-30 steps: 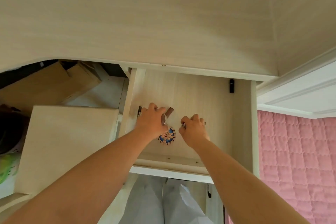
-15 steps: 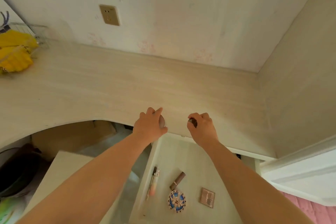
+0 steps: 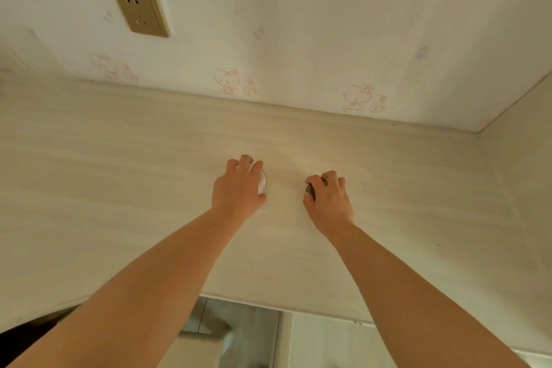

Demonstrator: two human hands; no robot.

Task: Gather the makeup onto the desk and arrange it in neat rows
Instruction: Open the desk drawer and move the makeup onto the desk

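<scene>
gold wall socket (image 3: 139, 10) above pale desk (image 3: 119, 176)

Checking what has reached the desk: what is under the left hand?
Under the left hand, a round pale compact shows at its right edge, over the desk. The rest is covered, as is whether it touches down.

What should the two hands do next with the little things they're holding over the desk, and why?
Probably set both down side by side and let go. The left hand holds a round pale compact and the right hand grips a small dark item, both low over the pale wooden desk. No makeup shows on the desk yet, so these would start the first row.
</scene>
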